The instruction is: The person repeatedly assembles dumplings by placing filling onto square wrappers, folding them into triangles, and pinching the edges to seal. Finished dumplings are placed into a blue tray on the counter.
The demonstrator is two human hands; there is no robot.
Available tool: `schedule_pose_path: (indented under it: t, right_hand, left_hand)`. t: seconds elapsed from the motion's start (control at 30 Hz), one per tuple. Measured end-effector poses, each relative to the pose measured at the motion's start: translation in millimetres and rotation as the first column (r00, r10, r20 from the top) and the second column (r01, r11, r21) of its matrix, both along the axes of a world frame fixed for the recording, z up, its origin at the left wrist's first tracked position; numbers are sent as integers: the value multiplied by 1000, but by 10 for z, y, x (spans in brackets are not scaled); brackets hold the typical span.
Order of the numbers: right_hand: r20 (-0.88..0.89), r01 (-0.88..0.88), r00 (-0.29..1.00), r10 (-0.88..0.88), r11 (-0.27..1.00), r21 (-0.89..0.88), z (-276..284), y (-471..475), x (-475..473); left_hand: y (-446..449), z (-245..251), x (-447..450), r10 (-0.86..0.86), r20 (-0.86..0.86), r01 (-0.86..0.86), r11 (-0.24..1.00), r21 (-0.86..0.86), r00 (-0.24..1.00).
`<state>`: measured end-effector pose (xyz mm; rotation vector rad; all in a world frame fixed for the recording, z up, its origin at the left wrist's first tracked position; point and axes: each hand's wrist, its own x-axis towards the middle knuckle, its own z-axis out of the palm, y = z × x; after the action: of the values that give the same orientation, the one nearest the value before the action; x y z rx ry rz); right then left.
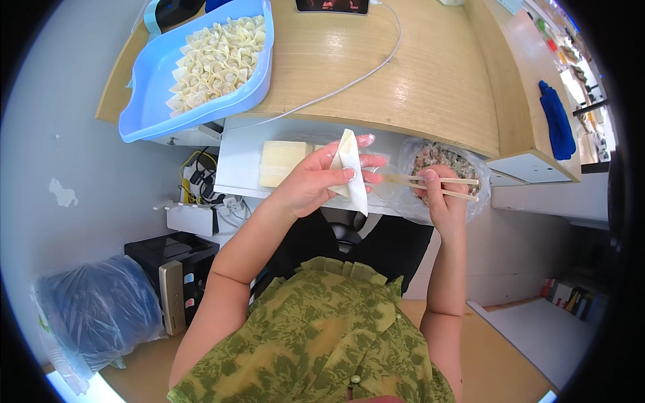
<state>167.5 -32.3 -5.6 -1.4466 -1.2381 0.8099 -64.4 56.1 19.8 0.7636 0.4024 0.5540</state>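
Note:
My left hand (322,176) holds a folded wonton wrapper (352,174) between thumb and fingers, with white flour on the fingertips. Any filling inside the fold is hidden. In my right hand (443,201) is a pair of wooden chopsticks (463,181), their tips pointing left over a small clear bowl (385,189). Behind that hand sits a plastic bag of minced filling (438,153), flecked with dark green. A stack of square wrappers (282,161) lies left of my left hand on the white pull-out shelf (237,166).
A blue plastic tray (156,95) of filled wontons (221,60) overhangs the desk's left edge. Across the wooden desk (428,65) runs a white cable (347,88) to a phone (332,5). A blue cloth (557,123) hangs at right. Lower left are a black printer (171,247) and power cords (201,174).

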Motion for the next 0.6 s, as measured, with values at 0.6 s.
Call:
schedule_pose_path:
  t: [0.6]
  right_hand:
    - [-475,381,861,-181,849,366,120,-165,-21]
  left_hand:
    - [-186,103,644,533,144,-415,777,-473,834]
